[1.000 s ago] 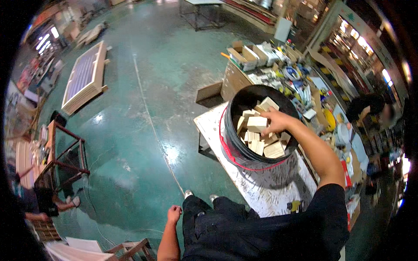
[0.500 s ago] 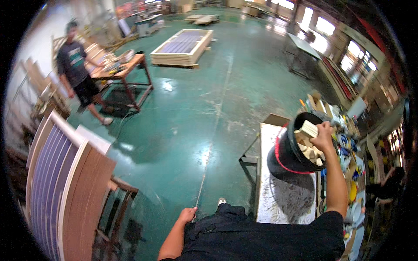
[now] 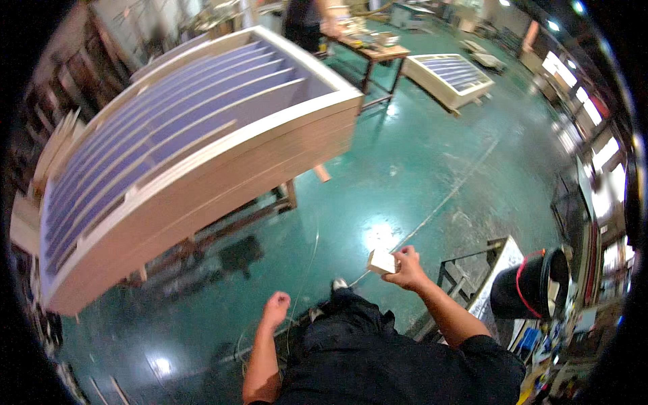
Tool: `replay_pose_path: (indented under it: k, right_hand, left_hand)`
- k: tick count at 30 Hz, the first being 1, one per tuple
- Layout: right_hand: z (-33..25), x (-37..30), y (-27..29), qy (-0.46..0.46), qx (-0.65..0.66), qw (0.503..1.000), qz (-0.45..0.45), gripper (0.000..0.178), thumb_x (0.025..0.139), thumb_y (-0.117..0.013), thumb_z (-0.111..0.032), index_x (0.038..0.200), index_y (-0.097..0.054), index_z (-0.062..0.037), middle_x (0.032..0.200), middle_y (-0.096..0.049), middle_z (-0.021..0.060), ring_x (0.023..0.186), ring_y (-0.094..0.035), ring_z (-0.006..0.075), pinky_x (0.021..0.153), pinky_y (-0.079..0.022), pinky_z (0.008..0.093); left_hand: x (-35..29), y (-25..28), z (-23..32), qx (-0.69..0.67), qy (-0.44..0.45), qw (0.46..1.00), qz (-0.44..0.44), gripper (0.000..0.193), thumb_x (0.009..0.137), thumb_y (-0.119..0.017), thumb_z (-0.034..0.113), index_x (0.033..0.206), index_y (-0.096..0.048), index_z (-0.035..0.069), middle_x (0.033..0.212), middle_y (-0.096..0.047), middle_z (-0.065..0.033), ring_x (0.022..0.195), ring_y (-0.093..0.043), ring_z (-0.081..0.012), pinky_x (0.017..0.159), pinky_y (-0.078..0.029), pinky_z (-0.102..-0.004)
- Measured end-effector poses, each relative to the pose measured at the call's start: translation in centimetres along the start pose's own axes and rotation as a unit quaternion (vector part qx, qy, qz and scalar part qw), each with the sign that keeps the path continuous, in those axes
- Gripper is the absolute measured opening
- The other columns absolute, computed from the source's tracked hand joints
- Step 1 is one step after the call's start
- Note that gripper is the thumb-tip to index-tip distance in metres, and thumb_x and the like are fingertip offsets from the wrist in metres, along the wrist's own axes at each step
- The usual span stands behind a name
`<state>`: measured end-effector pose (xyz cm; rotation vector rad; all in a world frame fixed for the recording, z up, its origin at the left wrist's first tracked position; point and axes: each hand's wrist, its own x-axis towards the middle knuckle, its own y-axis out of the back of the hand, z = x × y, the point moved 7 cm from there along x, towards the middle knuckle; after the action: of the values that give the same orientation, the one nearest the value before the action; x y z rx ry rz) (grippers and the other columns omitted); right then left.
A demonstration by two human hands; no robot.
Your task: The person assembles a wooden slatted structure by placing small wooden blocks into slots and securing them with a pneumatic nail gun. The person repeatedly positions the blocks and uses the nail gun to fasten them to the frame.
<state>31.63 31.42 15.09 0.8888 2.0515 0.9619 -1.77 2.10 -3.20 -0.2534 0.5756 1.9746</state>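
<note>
Bucket [image 3: 516,293]: black, red band around it, standing on the white bench top [image 3: 505,260] off to the person's right. Pale pieces [image 3: 553,294] showed inside its mouth, probably wood blocks, but that edge of the view was too distorted to be sure. Right hand [image 3: 408,270] was gripping one pale wood block [image 3: 382,262] between thumb and fingers, out in front of the body, over the floor and well apart from the bucket. Left hand [image 3: 275,310] was curled into a loose fist, low on the left side.

Large wooden frame [image 3: 256,172] sat on a wooden stand [image 3: 290,194] at left, violet panel and pale slats inside its rim. Floor [image 3: 364,179] was glossy green, with a pale line running across. Farther back: a smaller slatted frame [image 3: 432,94], a cluttered worktable [image 3: 398,51] with a person [image 3: 302,27] beside it. Bright windows [image 3: 601,162] lined the right side.
</note>
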Motion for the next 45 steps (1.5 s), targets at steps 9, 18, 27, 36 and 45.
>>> replay_pose_path:
  k: [9, 18, 27, 36, 45]
  right_hand:
    - [-13.0, 8.9, -16.6, 0.180, -0.213, 0.938, -0.207, 0.059, 0.064, -0.087, -0.049, 0.106, -0.071, -0.0111, 0.115, -0.066, 0.0097, 0.122, -0.045, 0.0352, 0.098, -0.038, 0.0538]
    - [-29.1, 13.7, -26.9, 0.256, -0.241, 0.892, -0.285, 0.074, 0.063, -0.086, -0.049, 0.122, -0.067, -0.0096, 0.120, -0.059, 0.0161, 0.124, -0.043, 0.0309, 0.100, -0.036, 0.0475]
    - [-38.8, 16.9, -32.2, 0.328, -0.246, 0.839, -0.357, 0.057, 0.071, -0.080, -0.047, 0.116, -0.070, -0.0140, 0.112, -0.065, 0.0163, 0.121, -0.045, 0.0380, 0.101, -0.035, 0.0576]
    - [-41.8, 17.8, -34.9, 0.166, -0.088, 0.918, -0.350, 0.056, 0.075, -0.086, -0.042, 0.111, -0.062, -0.0062, 0.120, -0.061, 0.0140, 0.107, -0.060, 0.0283, 0.092, -0.050, 0.0464]
    - [-67.1, -4.2, -23.8, 0.222, 0.234, 0.869, -0.376, 0.075, 0.066, -0.093, -0.024, 0.129, -0.059, -0.0007, 0.126, -0.053, 0.0130, 0.119, -0.052, 0.0277, 0.105, -0.042, 0.0397]
  left_hand:
    - [-25.8, 26.2, 41.2, 0.111, -0.507, 0.797, 0.309, 0.016, 0.086, -0.065, 0.000, 0.101, -0.065, 0.003, 0.102, -0.068, -0.0153, 0.084, -0.065, -0.0267, 0.074, -0.052, -0.0381]
    - [-31.4, 36.7, 45.1, 0.197, -0.309, 0.930, 0.011, 0.035, 0.087, -0.064, 0.004, 0.121, -0.060, 0.002, 0.117, -0.065, -0.0176, 0.090, -0.064, -0.0260, 0.077, -0.052, -0.0403]
    - [-21.8, 43.2, 43.4, 0.062, -0.450, 0.891, 0.024, 0.029, 0.090, -0.062, 0.009, 0.119, -0.062, 0.003, 0.110, -0.065, -0.0163, 0.088, -0.065, -0.0277, 0.075, -0.054, -0.0401]
    - [-13.7, 54.3, 35.8, -0.077, -0.578, 0.812, 0.012, 0.019, 0.095, -0.060, 0.014, 0.111, -0.065, 0.006, 0.097, -0.067, -0.0140, 0.083, -0.067, -0.0300, 0.071, -0.055, -0.0393]
    - [-13.6, 51.9, 8.5, -0.130, -0.241, 0.956, -0.108, 0.078, 0.082, -0.083, 0.030, 0.145, -0.045, 0.008, 0.142, -0.044, -0.0155, 0.127, -0.051, -0.0313, 0.101, -0.050, -0.0416]
